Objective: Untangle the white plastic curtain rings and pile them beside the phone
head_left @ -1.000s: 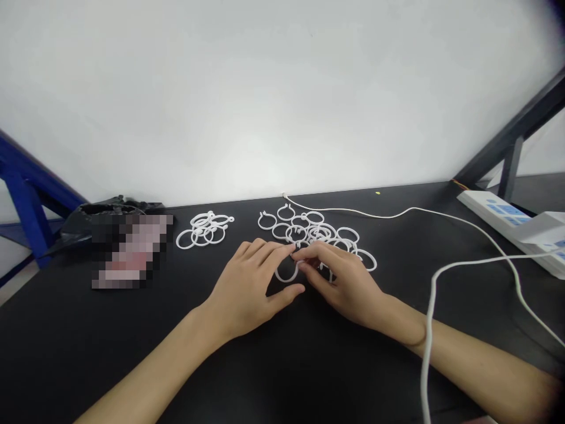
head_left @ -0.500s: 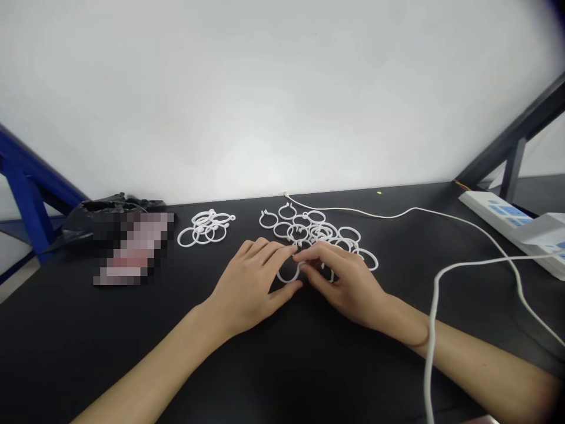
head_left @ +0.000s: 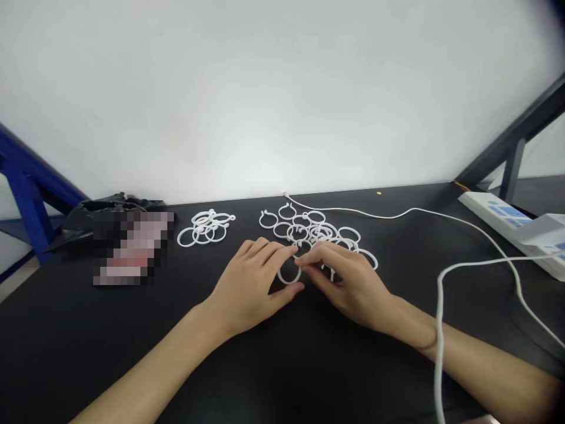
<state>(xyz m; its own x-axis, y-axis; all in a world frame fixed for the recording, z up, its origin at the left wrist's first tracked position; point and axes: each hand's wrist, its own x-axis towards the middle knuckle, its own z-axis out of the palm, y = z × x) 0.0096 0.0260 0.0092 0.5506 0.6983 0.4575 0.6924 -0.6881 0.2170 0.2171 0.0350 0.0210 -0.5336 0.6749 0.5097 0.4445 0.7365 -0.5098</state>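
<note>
A white plastic ring (head_left: 289, 282) with a thin round band sits between my two hands, low over the black table. My left hand (head_left: 253, 280) curves round its left side, index finger at the top and thumb at the lower edge, holding it. Thumb and index finger of my right hand (head_left: 346, 277) pinch the ring's right side, where its ends are hidden by the fingertips. Just beyond my hands lies a loose pile of similar rings (head_left: 268, 227), several with small upright tabs at a gap. Farther left is a smaller group of rings (head_left: 203, 242) with little round eyelets.
A black plastic bag (head_left: 83, 218) and a blurred-out flat item (head_left: 141, 241) lie at the left. A white cable (head_left: 441, 330) loops over my right forearm toward a white power strip (head_left: 494, 209) on the right. A pale wall (head_left: 282, 100) borders the table's back.
My right fingertips have shifted slightly at the ring's right side, and more of the ring shows. The cable over my right forearm has moved a little right. Both piles look unchanged.
</note>
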